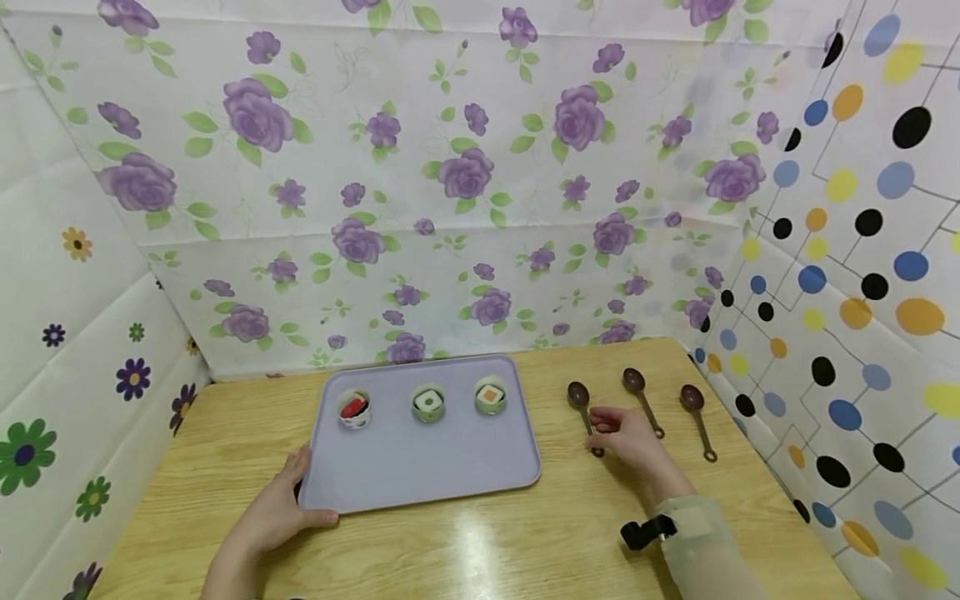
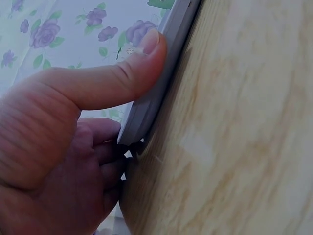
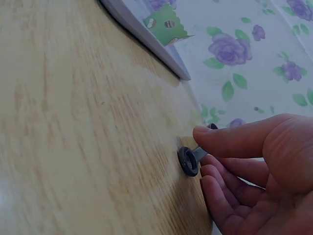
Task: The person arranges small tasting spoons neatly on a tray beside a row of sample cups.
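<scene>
At the near left corner of a lavender rectangular tray (image 1: 420,467), my left hand (image 1: 273,510) grips the edge. In the left wrist view the thumb (image 2: 122,81) lies along the tray's side, and the other fingers bend at its corner. My right hand (image 1: 632,440) pinches the handle of the leftmost brown spoon (image 1: 578,394), to the right of the tray. The ringed handle end (image 3: 189,161) shows beside the thumb in the right wrist view, close over the table. Two similar brown spoons, one in the middle (image 1: 634,381) and one at the far right (image 1: 692,398), lie on the table.
Three small paper cups stand in the tray's back half: a left cup (image 1: 356,422) with a red piece, a middle cup (image 1: 428,415) with a white-green piece, a right cup (image 1: 491,409) with a white-orange piece. Patterned cloth walls (image 1: 465,250) surround the wooden table (image 1: 585,533).
</scene>
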Available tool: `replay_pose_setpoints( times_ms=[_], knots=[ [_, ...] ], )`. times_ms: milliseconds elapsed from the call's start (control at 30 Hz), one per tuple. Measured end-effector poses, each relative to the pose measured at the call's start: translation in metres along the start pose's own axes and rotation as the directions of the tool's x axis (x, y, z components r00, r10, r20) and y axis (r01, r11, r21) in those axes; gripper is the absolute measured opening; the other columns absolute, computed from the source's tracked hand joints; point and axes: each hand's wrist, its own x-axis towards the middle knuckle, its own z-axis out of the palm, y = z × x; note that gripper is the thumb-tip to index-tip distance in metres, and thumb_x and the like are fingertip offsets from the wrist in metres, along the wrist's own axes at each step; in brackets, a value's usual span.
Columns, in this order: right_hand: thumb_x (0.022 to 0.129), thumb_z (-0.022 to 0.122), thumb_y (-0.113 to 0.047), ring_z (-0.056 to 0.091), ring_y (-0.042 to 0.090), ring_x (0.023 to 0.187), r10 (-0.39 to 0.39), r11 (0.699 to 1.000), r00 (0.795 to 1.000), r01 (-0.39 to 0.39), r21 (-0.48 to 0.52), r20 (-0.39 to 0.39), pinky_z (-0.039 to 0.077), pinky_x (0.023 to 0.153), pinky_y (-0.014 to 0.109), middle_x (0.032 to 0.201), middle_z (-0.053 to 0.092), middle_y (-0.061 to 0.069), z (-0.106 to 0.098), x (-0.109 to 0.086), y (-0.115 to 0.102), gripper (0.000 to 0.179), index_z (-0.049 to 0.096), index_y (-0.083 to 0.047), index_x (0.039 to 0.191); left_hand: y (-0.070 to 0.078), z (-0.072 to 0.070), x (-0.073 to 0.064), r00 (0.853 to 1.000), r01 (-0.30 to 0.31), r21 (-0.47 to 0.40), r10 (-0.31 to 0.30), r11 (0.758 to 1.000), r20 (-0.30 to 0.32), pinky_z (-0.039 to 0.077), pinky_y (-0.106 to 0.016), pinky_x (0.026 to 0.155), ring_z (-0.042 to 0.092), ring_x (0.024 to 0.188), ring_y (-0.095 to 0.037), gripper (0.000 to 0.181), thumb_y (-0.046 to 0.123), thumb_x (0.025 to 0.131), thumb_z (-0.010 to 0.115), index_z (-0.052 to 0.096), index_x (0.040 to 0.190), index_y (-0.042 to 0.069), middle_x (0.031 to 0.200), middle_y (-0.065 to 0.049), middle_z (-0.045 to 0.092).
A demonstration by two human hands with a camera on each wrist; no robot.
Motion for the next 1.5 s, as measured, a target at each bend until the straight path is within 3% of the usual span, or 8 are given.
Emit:
replay_pose_setpoints(
  times_ms=[300,633,900,1233,1500],
  knots=[
    [0.081,0.082,-0.009,0.061,0.029,0.112,0.037,0.999,0.999,-0.037,-0.02,0.02,0.052,0.092,0.038,0.126,0.065,0.016,-0.002,0.003,0.0,0.06,0.059,0.002,0.135,-0.003,0.002,-0.001,1.0,-0.009,-0.012,0.009,1.0,-0.003,0.011,-0.069,0.112,0.001,0.146,-0.052,0.138,0.052,0.065,0.088,0.001,0.157,-0.004,0.16,-0.033,0.002],
    [0.077,0.086,-0.014,0.064,0.022,0.097,0.106,0.993,0.993,-0.108,-0.042,-0.06,0.054,0.078,0.029,0.108,0.069,0.011,0.001,0.006,-0.01,0.051,0.068,-0.001,0.122,-0.003,0.003,0.0,1.0,-0.014,-0.023,0.014,1.0,-0.008,0.009,-0.069,0.112,-0.001,0.146,-0.052,0.138,0.052,0.065,0.088,0.001,0.157,-0.003,0.16,-0.033,0.0],
    [0.077,0.086,-0.015,0.063,0.023,0.099,0.15,0.988,0.988,-0.151,-0.017,-0.034,0.054,0.079,0.03,0.111,0.069,0.012,-0.001,0.008,-0.01,0.053,0.067,-0.001,0.124,-0.003,0.001,-0.001,1.0,-0.017,-0.019,0.017,1.0,-0.008,0.01,-0.068,0.113,0.0,0.146,-0.052,0.138,0.051,0.065,0.089,0.001,0.157,-0.004,0.16,-0.033,0.002],
    [0.077,0.087,-0.012,0.062,0.024,0.101,0.136,0.99,0.991,-0.137,-0.03,-0.019,0.054,0.08,0.033,0.112,0.067,0.013,0.006,0.004,-0.007,0.053,0.066,0.0,0.124,-0.004,-0.001,-0.005,1.0,-0.017,0.005,0.017,1.0,-0.005,0.011,-0.07,0.111,0.002,0.145,-0.054,0.138,0.052,0.065,0.089,0.002,0.157,-0.004,0.158,-0.036,0.002],
    [0.077,0.084,-0.004,0.063,0.024,0.098,0.106,0.992,0.993,-0.109,-0.058,-0.051,0.054,0.078,0.031,0.109,0.068,0.012,0.004,0.003,-0.012,0.046,0.069,0.001,0.12,-0.001,0.0,-0.002,0.999,-0.029,0.025,0.03,0.999,-0.018,0.013,-0.07,0.111,0.004,0.144,-0.055,0.138,0.054,0.065,0.088,0.003,0.156,-0.006,0.158,-0.037,0.004]
  ],
)
